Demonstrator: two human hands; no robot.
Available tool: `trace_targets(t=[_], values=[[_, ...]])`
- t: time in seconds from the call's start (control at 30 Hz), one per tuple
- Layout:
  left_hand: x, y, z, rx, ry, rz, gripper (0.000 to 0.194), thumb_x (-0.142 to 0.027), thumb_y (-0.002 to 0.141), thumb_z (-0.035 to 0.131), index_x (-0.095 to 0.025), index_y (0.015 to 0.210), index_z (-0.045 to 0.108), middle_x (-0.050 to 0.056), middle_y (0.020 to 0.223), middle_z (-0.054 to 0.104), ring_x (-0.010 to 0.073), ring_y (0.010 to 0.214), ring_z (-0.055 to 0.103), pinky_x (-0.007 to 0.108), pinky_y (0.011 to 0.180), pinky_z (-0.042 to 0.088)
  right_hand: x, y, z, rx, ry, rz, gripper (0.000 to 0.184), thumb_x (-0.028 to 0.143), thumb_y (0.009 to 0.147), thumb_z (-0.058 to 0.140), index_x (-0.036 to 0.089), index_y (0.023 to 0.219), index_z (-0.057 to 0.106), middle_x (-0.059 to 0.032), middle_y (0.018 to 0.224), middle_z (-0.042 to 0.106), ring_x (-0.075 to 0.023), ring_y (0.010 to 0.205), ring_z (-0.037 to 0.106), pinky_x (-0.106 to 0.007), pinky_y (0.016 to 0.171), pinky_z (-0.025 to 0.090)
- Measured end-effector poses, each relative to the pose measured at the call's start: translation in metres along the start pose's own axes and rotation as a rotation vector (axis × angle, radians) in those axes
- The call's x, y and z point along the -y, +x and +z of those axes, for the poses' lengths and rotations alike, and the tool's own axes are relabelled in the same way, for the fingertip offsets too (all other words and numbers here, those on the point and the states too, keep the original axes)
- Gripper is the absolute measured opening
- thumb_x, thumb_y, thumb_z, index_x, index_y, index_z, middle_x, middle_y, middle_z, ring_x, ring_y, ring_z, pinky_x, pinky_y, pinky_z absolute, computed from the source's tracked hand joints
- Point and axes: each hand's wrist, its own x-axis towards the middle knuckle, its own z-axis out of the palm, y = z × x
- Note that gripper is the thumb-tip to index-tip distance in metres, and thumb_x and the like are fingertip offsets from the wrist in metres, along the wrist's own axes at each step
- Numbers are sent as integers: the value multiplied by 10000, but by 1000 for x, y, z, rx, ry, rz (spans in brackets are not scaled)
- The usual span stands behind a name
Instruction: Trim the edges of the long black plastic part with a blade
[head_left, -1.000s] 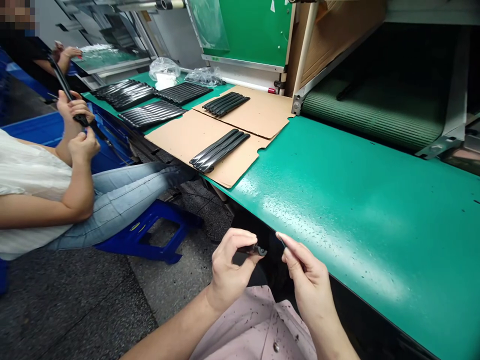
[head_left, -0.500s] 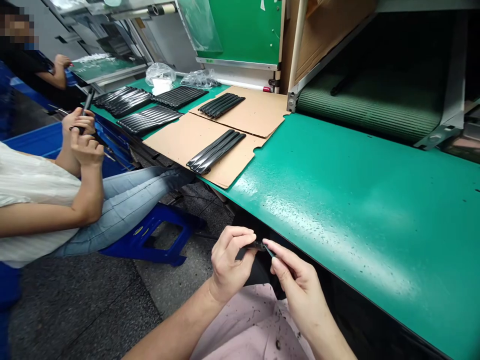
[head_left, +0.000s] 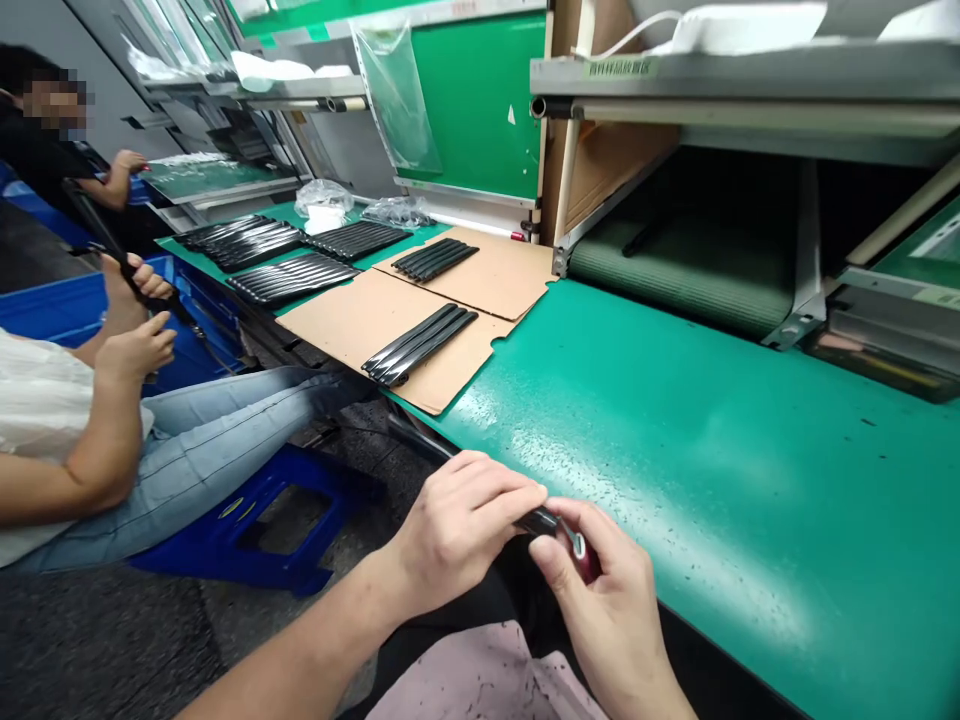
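Note:
My left hand (head_left: 469,520) is closed around a glossy black plastic strip (head_left: 538,520), whose end sticks out towards the right. Much of the strip is hidden under my fingers. In my right hand (head_left: 607,590) is a small trimming knife (head_left: 583,556) with a red handle and a thin metal blade. The blade lies against or very near the end of the strip; I cannot tell if it touches. Both hands are above my lap, just off the front edge of the green table (head_left: 675,430).
Black strips (head_left: 420,345) lie in a row on a cardboard sheet (head_left: 322,320), and several more batches lie behind. Dark shavings dot the tabletop. A conveyor belt (head_left: 675,270) stands at the back. To the left, a seated co-worker's hands (head_left: 135,300) hold a black part by a blue stool (head_left: 262,510).
My view has tilted up. The black strip's end has turned, and the knife's red handle now shows in my right hand. The co-worker's black part has swung to another angle.

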Motion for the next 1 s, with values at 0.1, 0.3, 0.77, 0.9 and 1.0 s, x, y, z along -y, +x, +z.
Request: trace_targets(t=[0.1,0.3,0.77,0.9,1.0], values=[[5,34,1,26,33,138,324,-133,900,557,-217,1211,590,67,1026,739,180,900,686,346,867,497,11,9,-9,-173,-101,-63,197,404,940,629,229,870,688,23,660,576,-130,533,474,-246,515,399],[-2,52,26,-503,-19,-103,368,-219,822,730,-252,1175,632,78,1163,674,243,1123,608,411,1001,470,4,24,-41,-583,-53,85,321,516,912,647,199,920,694,16,562,549,-146,471,490,-260,448,388],[3,91,57,-720,-1402,-978,415,-331,803,724,-178,1128,517,-73,619,508,36,426,391,154,394,320,-37,25,-26,-63,-252,-415,153,155,980,513,216,1026,646,-31,845,660,-157,730,626,-250,648,488],[11,79,52,-571,-1357,-971,429,-286,779,725,-181,1144,526,-89,520,466,49,404,357,155,375,284,-52,33,-31,-64,-50,-194,155,291,899,708,232,1035,664,-36,924,606,-156,703,568,-261,600,478],[12,73,50,-560,-1365,-1005,403,-212,763,670,-179,1135,518,-91,504,456,54,386,337,162,360,282,-59,37,-33,-19,73,-188,144,307,915,688,239,1042,679,-56,1017,603,-183,819,589,-275,648,479]])
